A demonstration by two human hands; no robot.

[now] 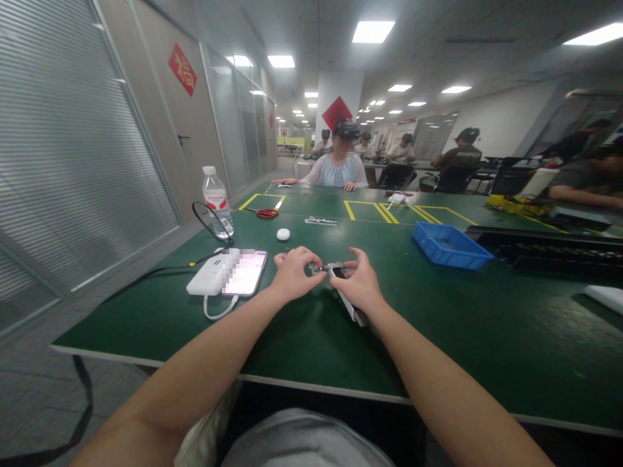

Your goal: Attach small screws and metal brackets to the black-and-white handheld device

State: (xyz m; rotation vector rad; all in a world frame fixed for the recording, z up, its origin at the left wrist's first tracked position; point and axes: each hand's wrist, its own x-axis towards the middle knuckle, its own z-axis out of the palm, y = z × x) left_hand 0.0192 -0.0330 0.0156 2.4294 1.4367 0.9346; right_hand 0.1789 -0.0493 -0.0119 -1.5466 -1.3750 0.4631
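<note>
My right hand [361, 282] is closed around a long, narrow white-and-black piece [346, 303], which slants down toward me over the green table. At its far end is a small metal part [335, 266], partly hidden by my fingers. My left hand [296, 272] pinches the small silvery end [317, 268] of this metal part between thumb and forefinger. Whether the metal part is fixed to the long piece, I cannot tell. Just beyond my left hand lie a tiny ring-like bit [287, 250] and a round white case [283, 234].
Left of my hands are a white power bank [207, 275], a phone [248, 272] cabled to it and a water bottle [217, 204]. Red-handled scissors [267, 213] and metal strips [321, 221] lie farther off. Rightward stands a blue tray [450, 246]. A person [341, 165] sits opposite.
</note>
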